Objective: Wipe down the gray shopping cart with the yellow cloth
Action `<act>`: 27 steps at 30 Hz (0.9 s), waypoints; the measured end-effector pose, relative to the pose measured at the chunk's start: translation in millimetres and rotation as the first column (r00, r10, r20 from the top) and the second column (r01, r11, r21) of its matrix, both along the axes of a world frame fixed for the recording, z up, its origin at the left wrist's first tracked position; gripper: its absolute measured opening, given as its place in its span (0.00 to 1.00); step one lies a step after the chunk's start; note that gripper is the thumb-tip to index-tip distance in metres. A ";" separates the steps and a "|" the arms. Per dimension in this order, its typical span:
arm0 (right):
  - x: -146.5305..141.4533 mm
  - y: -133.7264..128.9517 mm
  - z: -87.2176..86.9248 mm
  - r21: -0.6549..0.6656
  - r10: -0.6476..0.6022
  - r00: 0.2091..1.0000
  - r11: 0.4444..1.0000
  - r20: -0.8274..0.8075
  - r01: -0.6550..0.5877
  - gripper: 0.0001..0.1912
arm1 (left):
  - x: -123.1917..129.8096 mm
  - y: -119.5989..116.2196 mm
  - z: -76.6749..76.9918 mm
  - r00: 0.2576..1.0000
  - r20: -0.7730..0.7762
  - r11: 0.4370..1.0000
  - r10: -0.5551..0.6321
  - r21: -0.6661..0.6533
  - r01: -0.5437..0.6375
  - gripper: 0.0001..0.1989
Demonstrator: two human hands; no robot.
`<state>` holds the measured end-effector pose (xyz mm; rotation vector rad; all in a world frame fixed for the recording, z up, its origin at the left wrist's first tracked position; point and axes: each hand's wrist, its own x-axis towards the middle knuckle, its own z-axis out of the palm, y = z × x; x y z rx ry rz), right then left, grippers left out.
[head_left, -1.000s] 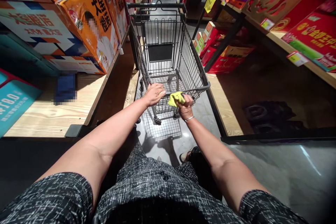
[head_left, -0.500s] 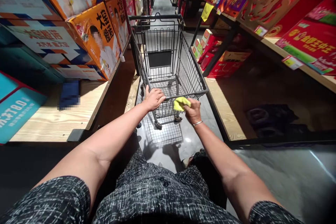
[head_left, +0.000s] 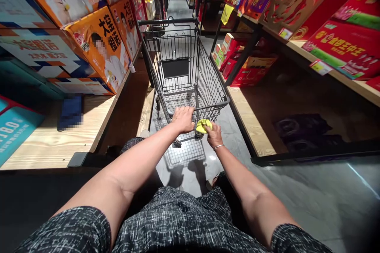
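Observation:
In front of me a dark wire shopping cart (head_left: 204, 69) stands in the aisle, its basket holding nothing I can make out. My left hand (head_left: 183, 119) is closed over the near rim of the cart, fingers curled across the bar. Just to the right, my right hand (head_left: 214, 134) pinches a crumpled yellow cloth (head_left: 203, 125) between thumb and fingers. The cloth hangs just below the rim, close to my left hand; whether it touches the cart I cannot tell.
Stacked orange cartons (head_left: 97, 47) line the left shelf, with a dark blue folded item (head_left: 70, 111) on its wooden board (head_left: 44, 146). Red gift boxes (head_left: 338, 47) fill the right shelf. A lower wooden ledge (head_left: 252, 122) flanks the cart. The tiled floor (head_left: 178, 12) runs on ahead.
My left hand has slid right along the cart's near rim. My right hand has lowered slightly with the cloth, bringing the hands closer together. The view has shifted a little.

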<state>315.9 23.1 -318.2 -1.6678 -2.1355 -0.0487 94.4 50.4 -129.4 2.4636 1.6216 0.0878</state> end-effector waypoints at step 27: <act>50.3 61.4 148.9 0.124 0.045 0.966 0.989 0.255 -0.079 0.28 | -2.6 -1.9 -2.1 0.998 0.062 1.000 -0.001 0.026 0.000 0.32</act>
